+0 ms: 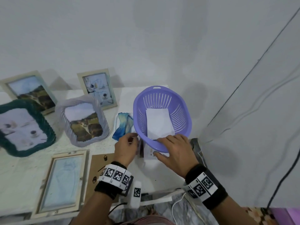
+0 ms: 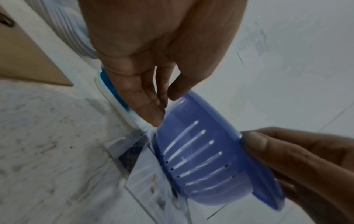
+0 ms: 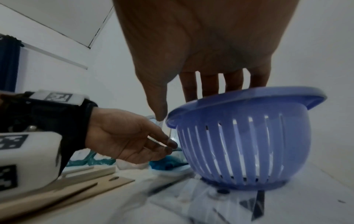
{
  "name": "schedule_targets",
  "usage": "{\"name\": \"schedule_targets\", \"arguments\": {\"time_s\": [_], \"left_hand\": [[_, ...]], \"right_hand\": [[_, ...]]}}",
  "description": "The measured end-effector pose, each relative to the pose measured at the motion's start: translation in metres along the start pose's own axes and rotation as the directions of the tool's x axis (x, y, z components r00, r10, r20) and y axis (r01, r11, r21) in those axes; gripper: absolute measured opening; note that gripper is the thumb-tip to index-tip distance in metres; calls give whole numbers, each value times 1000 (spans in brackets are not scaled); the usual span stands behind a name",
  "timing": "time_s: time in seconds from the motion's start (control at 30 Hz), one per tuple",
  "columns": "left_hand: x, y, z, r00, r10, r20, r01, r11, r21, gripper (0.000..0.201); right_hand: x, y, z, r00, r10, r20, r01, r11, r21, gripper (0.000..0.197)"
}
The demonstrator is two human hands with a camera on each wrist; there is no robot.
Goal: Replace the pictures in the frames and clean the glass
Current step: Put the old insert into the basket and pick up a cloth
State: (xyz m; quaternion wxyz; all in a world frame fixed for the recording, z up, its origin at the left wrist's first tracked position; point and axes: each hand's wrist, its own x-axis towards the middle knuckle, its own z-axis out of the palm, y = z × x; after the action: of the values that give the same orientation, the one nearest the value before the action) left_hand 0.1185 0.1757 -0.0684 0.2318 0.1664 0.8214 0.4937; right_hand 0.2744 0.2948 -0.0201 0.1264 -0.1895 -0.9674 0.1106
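Observation:
A purple slotted basket (image 1: pixel 178 114) (image 2: pixel 201 151) (image 3: pixel 249 144) stands at the table's right end with a white sheet (image 1: pixel 159 124) inside. It sits on some loose pictures (image 1: pixel 150 154) (image 2: pixel 145 171) (image 3: pixel 210 201) under a clear pane. My right hand (image 1: pixel 157 146) (image 3: pixel 184 103) grips the near rim, fingers inside and thumb (image 2: pixel 254 141) outside. My left hand (image 1: pixel 135 138) (image 2: pixel 166 106) (image 3: pixel 168 145) is at the basket's left rim, thumb and fingers closing on its edge. An open wooden frame (image 1: pixel 63 181) lies flat at the front left, its brown backing board (image 1: pixel 99 161) beside it.
A blue cloth (image 1: pixel 124 125) lies on a white tray just left of the basket. A grey twisted frame (image 1: pixel 84 120) and a green frame (image 1: pixel 21 127) lie further left. Two wooden frames (image 1: pixel 97 88) (image 1: pixel 30 93) lean on the wall. The table edge (image 1: pixel 162 190) is close on the right.

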Motion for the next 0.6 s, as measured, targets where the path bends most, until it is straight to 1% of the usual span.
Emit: {"name": "schedule_targets", "arguments": {"time_s": [0.07, 0.13, 0.17, 0.23, 0.33, 0.4, 0.5, 0.6], "left_hand": [[-1, 2, -4, 1000, -15, -9, 13, 986, -166, 16], [-4, 10, -10, 1000, -25, 14, 28, 943, -330, 19], [-6, 15, -12, 999, -31, 41, 44, 919, -391, 22], [-7, 22, -15, 995, -34, 92, 73, 881, -468, 29], [-8, 26, -18, 991, -37, 125, 96, 856, -507, 42], [-8, 26, -19, 989, -38, 142, 107, 849, -518, 47], [-7, 27, -21, 987, -30, 158, 112, 838, -535, 51], [-5, 27, -22, 986, -10, 168, 97, 849, -520, 51]], "right_hand": [[7, 2, -6, 1000, -5, 4, 5, 998, 62, 40], [19, 5, -18, 1000, -4, 4, 4, 992, 128, 41], [27, 7, -27, 1000, 6, 21, -9, 990, 143, 39], [50, 11, -46, 993, 20, 117, -36, 990, 134, 35], [94, 15, -68, 970, 16, 242, -15, 1000, -4, 40], [123, 18, -71, 949, 32, 315, -5, 996, -85, 43], [165, 22, -56, 901, 64, 430, 20, 982, -189, 51], [196, 23, -29, 823, 148, 548, 17, 958, -285, 62]]}}
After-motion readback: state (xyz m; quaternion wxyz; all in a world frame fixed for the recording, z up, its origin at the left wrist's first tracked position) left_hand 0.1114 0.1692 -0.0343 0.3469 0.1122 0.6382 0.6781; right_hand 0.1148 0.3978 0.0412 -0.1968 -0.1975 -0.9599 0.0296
